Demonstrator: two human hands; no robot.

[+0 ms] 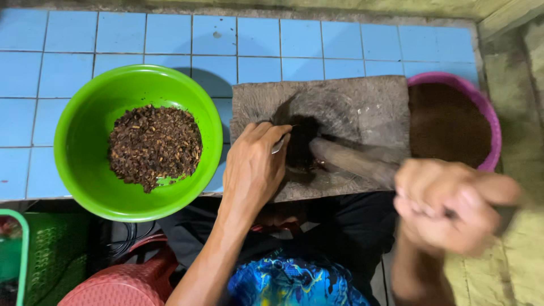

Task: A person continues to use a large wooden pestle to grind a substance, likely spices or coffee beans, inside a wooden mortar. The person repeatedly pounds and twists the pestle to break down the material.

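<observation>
Two hands work one stone slab. The right hand (447,207) is clenched around the end of a long wooden pestle (354,161), blurred with motion, whose far tip meets a dark heap of spice (303,144) in the hollow of the grinding stone (374,107). The left hand (252,167), just left of that heap, pinches a small metal spoon (279,145) against it. To grind well, I judge the spoon should corral strays inward while fingers stay clear of the pestle tip. Further left sits a green bowl (85,170) of whole dried spice; beyond the right hand, a purple bowl (487,113) holds brown powder.
</observation>
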